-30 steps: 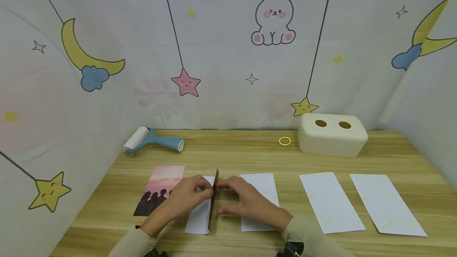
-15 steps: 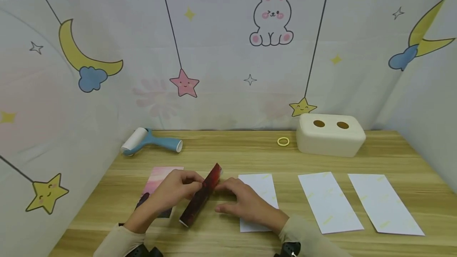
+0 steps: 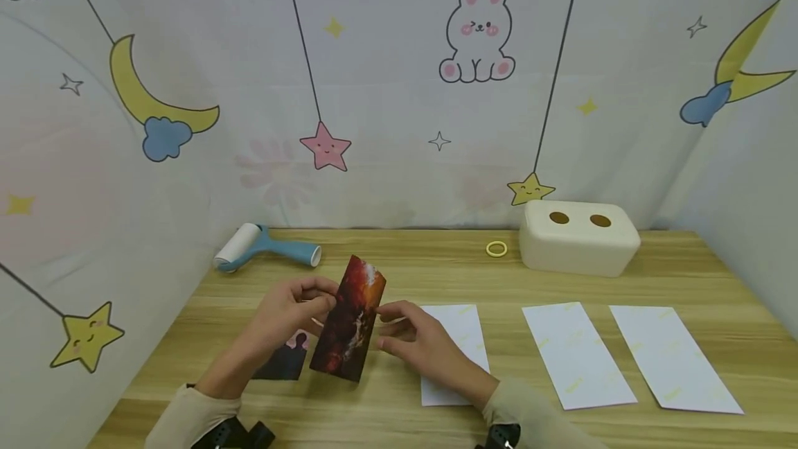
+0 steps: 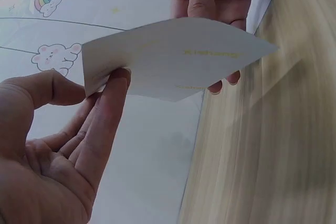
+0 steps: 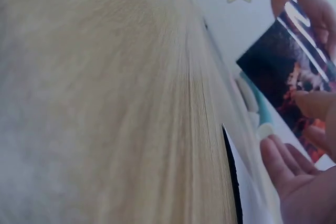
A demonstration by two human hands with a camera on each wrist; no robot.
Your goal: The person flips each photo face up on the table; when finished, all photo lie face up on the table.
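Observation:
My left hand [image 3: 291, 310] pinches a photo card [image 3: 349, 321] along its left edge, holding it tilted above the table. A dark red and orange cloudy picture covers its front. In the left wrist view the card's white back [image 4: 157, 59] carries pale yellow lettering, and the card bows slightly. My right hand [image 3: 430, 348] is at the card's right edge, fingers loosely bent, with fingertips right at that edge. Beneath my left hand lies a pink picture card [image 3: 280, 362] with dark silhouettes, partly hidden. A white-backed card [image 3: 458, 331] lies partly under my right hand.
Two more white-backed cards [image 3: 578, 355] [image 3: 675, 359] lie to the right on the wooden table [image 3: 399, 421]. At the back stand a blue-handled lint roller [image 3: 274, 248], a yellow ring [image 3: 496, 249] and a cream box [image 3: 580, 241] with two holes. A patterned cloth [image 3: 399, 89] hangs behind.
My left hand has lifted the card off the table and turned it from edge-on until its dark red picture shows. The right hand has stayed close to the card's right side.

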